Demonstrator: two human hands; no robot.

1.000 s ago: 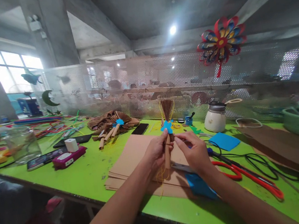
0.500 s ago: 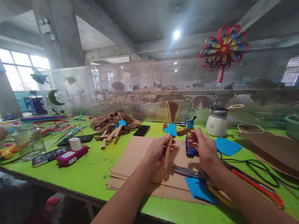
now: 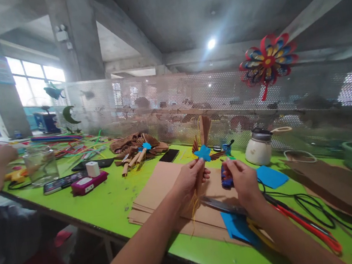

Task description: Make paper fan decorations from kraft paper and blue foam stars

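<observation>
My left hand [image 3: 191, 176] is closed round the rolled handle of a brown pleated paper fan [image 3: 206, 129], held upright. A blue paper flower [image 3: 202, 153] sits where the pleats meet the handle, with the thumb just below it. Yellow string [image 3: 193, 211] hangs under the fist. My right hand [image 3: 243, 179] is apart from the fan, to its right, fingers pinched together. Whatever lies between those fingertips is too small to make out. Beside them is a blue tool [image 3: 226, 176], perhaps a glue gun. Scissors [image 3: 223, 206] lie under the right hand, partly hidden by it.
Brown paper sheets [image 3: 161, 181] lie beneath my hands, with blue paper [image 3: 237, 228] on them. More pleated fans [image 3: 141, 151], phones, a purple box [image 3: 89, 183] and a glass jar [image 3: 41, 166] are left. A white pot [image 3: 258, 148] and black cord [image 3: 312, 205] are right. Another person's hand [image 3: 0, 154] is far left.
My right hand has drawn away from the fan to the right, opened, then pinched its fingers together. The blue tool has come into sight. My left hand keeps hold of the fan.
</observation>
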